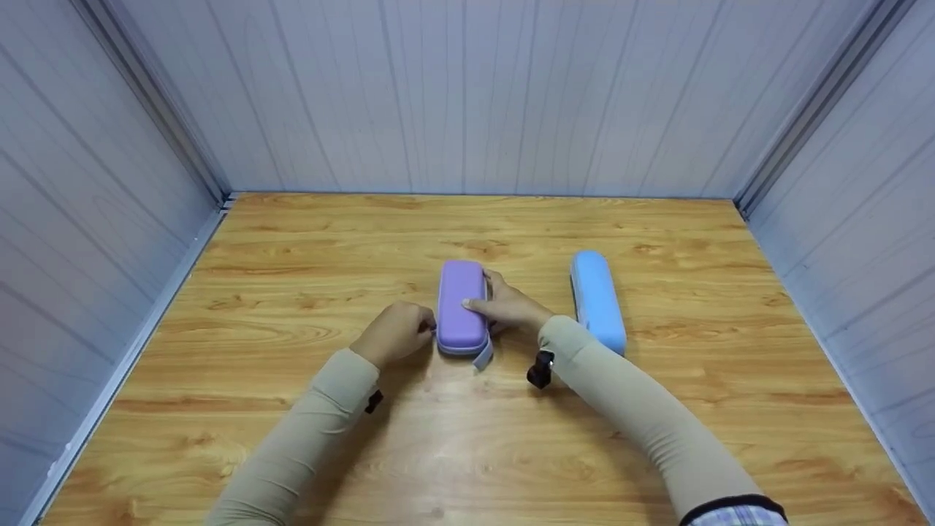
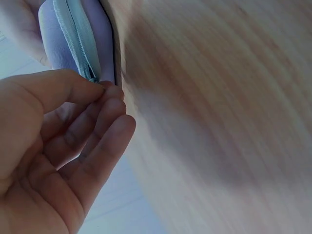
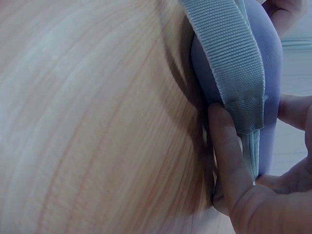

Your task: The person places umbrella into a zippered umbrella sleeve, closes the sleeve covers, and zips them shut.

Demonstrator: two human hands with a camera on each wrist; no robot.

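A purple zip-up hard case (image 1: 459, 286) lies lengthwise near the middle of the wooden table. My right hand (image 1: 516, 307) grips its right side, the thumb on top and the fingers along the edge. A grey fabric strap (image 3: 239, 73) loops from that side, close by the fingers. At the left side, my left hand (image 1: 398, 332) pinches the end of the zipper (image 2: 80, 41) between thumb and forefinger. The zipper pull itself is mostly hidden by those fingertips. In the left wrist view, the zipper teeth look closed together above the pinch.
A light blue case (image 1: 600, 299) of similar shape lies to the right, partly behind my right forearm. The wooden table (image 1: 329, 248) is bounded by pale panelled walls (image 1: 467, 95) at the back and both sides.
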